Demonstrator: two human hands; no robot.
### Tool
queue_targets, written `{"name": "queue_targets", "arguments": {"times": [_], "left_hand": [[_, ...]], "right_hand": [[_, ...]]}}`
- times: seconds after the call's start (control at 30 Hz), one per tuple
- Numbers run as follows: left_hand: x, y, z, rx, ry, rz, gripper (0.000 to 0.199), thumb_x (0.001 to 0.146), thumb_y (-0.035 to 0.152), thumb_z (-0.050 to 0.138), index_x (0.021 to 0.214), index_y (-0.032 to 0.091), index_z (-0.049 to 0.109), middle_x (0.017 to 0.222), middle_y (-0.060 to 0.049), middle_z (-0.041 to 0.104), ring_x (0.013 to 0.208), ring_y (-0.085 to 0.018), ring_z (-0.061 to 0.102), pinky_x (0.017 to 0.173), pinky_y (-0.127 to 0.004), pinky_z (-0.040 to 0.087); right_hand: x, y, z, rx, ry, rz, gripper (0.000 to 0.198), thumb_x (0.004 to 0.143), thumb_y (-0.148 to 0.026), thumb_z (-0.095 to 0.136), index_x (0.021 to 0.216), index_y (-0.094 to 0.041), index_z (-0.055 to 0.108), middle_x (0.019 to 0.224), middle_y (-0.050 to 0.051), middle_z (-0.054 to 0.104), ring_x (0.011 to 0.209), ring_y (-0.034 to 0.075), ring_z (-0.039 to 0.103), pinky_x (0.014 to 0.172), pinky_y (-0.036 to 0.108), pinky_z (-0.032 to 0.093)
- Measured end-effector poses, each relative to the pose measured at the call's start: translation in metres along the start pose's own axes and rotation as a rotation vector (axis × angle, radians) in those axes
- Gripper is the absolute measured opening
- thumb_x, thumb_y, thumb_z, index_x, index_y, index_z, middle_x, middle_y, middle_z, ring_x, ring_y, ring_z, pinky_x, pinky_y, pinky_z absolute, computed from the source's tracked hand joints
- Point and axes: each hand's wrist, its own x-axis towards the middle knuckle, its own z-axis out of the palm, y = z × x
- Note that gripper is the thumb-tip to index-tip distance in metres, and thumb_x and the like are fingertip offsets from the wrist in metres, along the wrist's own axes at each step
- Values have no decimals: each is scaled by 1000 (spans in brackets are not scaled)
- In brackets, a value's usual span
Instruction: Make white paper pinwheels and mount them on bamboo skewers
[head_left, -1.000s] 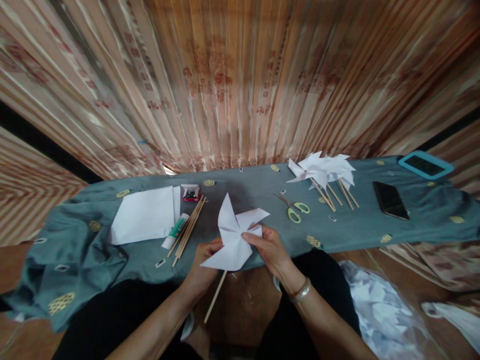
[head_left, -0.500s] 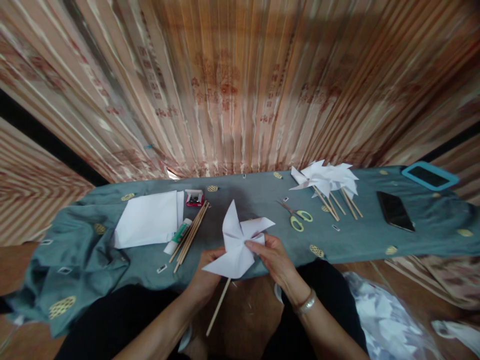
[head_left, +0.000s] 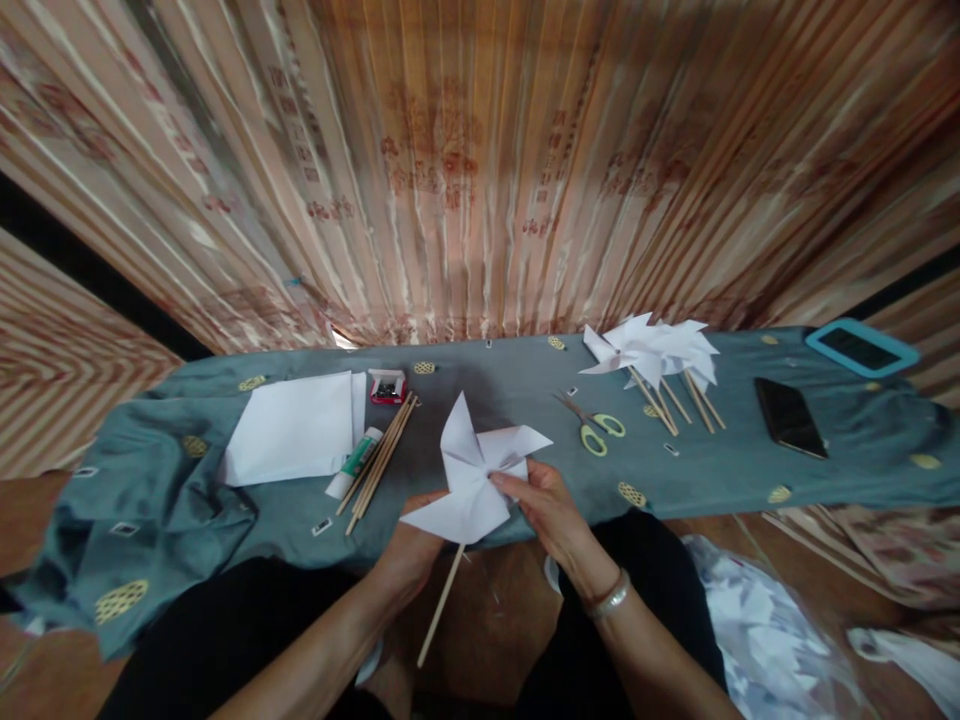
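Paper pinwheel (head_left: pixel 474 472) sits between left hand (head_left: pixel 412 548) and right hand (head_left: pixel 551 508).

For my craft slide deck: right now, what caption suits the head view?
Both hands, left hand and right hand, hold a white paper pinwheel above a teal cloth.

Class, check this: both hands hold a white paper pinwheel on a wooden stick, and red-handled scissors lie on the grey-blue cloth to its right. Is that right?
Not quite. The scissors have yellow-green handles, not red, as the head view shows. Otherwise correct: the left hand and right hand hold the white paper pinwheel, and the scissors lie on the grey-blue cloth to its right.
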Motion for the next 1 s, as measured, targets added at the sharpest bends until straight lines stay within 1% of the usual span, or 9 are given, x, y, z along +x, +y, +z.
{"name": "queue_targets", "arguments": {"times": [0.1, 0.23, 0.4, 0.5, 0.63, 0.73, 0.8, 0.93, 1.0], "left_hand": [[1, -4, -3, 5, -20, 20, 24, 51, 36, 81, 49, 16, 68, 53, -3, 65, 50, -14, 48, 53, -27, 41], [3, -10, -7, 21, -3, 37, 24, 53, 36, 81, 60, 15, 72, 61, -4, 69, 55, -16, 53, 56, -28, 44], [1, -11, -8, 51, -4, 59, 24, 54, 38, 80, 51, 18, 66, 54, -3, 66, 53, -16, 52, 57, -29, 46], [1, -11, -8, 52, -12, 54, 24, 54, 38, 79, 51, 18, 66, 53, -4, 65, 52, -16, 52, 59, -29, 47], [1, -13, -8, 83, 52, 61, 27, 55, 41, 79, 60, 17, 69, 63, -7, 70, 60, -20, 58, 62, -31, 48], [1, -13, -9, 106, 92, 75, 29, 55, 41, 80, 67, 15, 72, 70, -9, 73, 65, -22, 61, 66, -32, 49], [1, -11, -10, 120, 75, 72, 28, 54, 38, 81, 68, 15, 73, 71, -9, 74, 66, -22, 62, 67, -32, 49], [1, -6, -11, 141, -16, 59, 28, 52, 36, 83, 68, 14, 75, 68, -6, 73, 64, -20, 62, 67, -31, 48], [1, -4, -12, 127, -25, 47, 29, 52, 36, 83, 69, 13, 75, 69, -6, 73, 65, -20, 63, 68, -31, 48]], "right_hand": [[-2, -2, 1, -3, 5, 10, 28, 58, -37, 85, 74, -18, 72, 74, 0, 73, 66, 14, 62, 72, 29, 48], [-3, -3, 1, -2, 18, 15, 28, 59, -37, 84, 72, -16, 71, 71, 0, 72, 61, 13, 60, 66, 28, 48], [-2, -3, 3, -8, 2, 12, 28, 60, -34, 84, 78, -16, 74, 74, 1, 73, 67, 14, 63, 69, 27, 48], [-1, -2, 3, 2, 9, 19, 28, 58, -34, 86, 77, -17, 75, 72, 1, 74, 66, 14, 63, 69, 27, 48], [0, -1, 1, -1, 23, 12, 29, 57, -34, 87, 77, -17, 75, 72, 0, 74, 66, 13, 63, 69, 27, 48], [1, -1, -2, 1, 31, -22, 27, 57, -33, 87, 76, -17, 75, 72, 1, 74, 66, 13, 63, 68, 26, 47], [1, -3, -3, 0, 39, -42, 26, 56, -32, 87, 74, -18, 75, 71, 1, 73, 64, 13, 62, 66, 25, 47], [0, -7, -4, -3, 39, -28, 25, 54, -33, 88, 70, -17, 75, 67, 0, 72, 60, 12, 60, 62, 24, 46], [-2, -9, -3, -5, 39, -27, 26, 52, -33, 88, 69, -18, 74, 68, 0, 73, 60, 12, 60, 61, 24, 47]]}}
